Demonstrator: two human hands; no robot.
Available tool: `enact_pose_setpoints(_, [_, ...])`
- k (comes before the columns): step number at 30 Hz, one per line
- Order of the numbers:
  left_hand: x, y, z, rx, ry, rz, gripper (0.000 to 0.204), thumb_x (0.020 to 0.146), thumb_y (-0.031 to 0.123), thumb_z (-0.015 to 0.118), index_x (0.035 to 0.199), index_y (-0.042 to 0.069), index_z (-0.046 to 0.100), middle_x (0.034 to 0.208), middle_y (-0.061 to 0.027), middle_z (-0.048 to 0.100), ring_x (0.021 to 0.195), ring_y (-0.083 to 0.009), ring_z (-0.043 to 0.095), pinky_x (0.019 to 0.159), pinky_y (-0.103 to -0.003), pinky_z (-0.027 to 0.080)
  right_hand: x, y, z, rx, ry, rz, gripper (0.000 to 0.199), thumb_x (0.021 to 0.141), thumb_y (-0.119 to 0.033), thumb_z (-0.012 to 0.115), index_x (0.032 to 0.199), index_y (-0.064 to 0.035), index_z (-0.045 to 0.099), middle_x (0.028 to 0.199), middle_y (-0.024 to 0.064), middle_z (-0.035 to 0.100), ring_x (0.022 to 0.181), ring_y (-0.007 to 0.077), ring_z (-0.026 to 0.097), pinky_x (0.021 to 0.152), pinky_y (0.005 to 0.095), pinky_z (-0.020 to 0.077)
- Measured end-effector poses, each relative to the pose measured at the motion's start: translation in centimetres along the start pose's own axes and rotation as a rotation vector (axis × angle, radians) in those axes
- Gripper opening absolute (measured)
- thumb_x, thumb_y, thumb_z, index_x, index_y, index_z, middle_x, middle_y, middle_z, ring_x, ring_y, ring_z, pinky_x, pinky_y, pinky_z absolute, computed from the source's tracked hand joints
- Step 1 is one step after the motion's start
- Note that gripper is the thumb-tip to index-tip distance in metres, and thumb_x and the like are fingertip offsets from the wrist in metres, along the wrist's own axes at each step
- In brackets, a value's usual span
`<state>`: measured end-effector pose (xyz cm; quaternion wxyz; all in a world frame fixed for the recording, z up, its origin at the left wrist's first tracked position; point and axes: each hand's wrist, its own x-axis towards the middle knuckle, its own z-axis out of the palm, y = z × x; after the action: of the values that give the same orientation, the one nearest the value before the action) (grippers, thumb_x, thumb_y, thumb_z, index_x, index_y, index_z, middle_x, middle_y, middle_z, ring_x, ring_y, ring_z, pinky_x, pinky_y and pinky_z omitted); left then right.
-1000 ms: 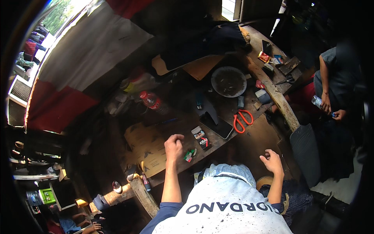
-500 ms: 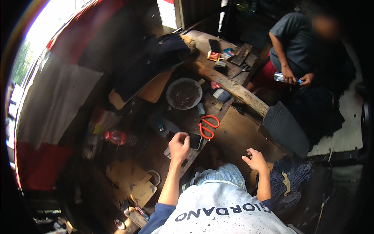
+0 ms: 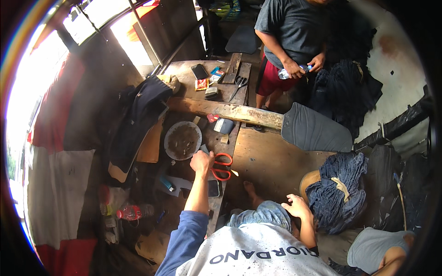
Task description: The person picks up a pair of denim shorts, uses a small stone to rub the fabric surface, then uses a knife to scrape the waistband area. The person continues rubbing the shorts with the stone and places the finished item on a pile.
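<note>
My left hand (image 3: 202,162) reaches out over the workbench, between a round ash-filled dish (image 3: 183,140) and the red-orange handles of a pair of scissors (image 3: 222,168). Its fingers are curled down beside a small grey piece (image 3: 204,148), and whatever is in their grip is hidden. The scissors' blades do not show. Behind that wrist, a dark phone (image 3: 214,188) lies at the bench edge, and a teal lighter (image 3: 166,184) is farther left. Over my lap, my right hand (image 3: 298,208) hangs with loosely bent fingers apart, holding nothing.
A wooden beam (image 3: 225,110) crosses the bench, with a dark padded board (image 3: 315,129) at its right end. Bundled navy yarn (image 3: 336,193) lies right of me. Beyond the beam, a person (image 3: 294,41) stands with a clear bottle. Another person (image 3: 377,250) is at lower right.
My left hand has moved forward from above the phone to beside the dish and scissors. My right hand stays near my lap. The whole view has shifted.
</note>
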<state>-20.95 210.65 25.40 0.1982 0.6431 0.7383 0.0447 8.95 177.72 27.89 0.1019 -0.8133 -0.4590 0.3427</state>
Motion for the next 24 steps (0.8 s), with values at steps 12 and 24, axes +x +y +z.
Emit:
enact_pose_setpoints(12, [-12.4,4.4,-5.7,-1.968,-1.055,0.157,0.050,0.095,0.052,0.049,0.097,0.003,0.060,0.063,0.0004,0.042,0.058,-0.0160,0.040,0.058,-0.032,0.035,4.0,-15.7,-3.6,0.936,-0.056,-0.470,0.041,0.100,-0.027,0.065,0.128,0.0011,0.057,0.117,0.0105,0.068,0.107,0.0169,0.065,0.093,0.0336,0.0523])
enact_pose_setpoints(24, [-16.9,5.8,-7.5,-1.865,-1.123,0.366,0.055,0.101,0.049,0.038,0.105,-0.002,0.060,0.066,-0.0028,0.048,0.060,-0.0155,0.045,0.058,-0.031,0.041,3.2,-21.3,-6.4,1.139,-0.221,-0.588,0.037,0.106,-0.036,0.053,0.116,-0.0015,0.061,0.088,0.0026,0.065,0.073,0.0081,0.060,0.070,0.0269,0.0518])
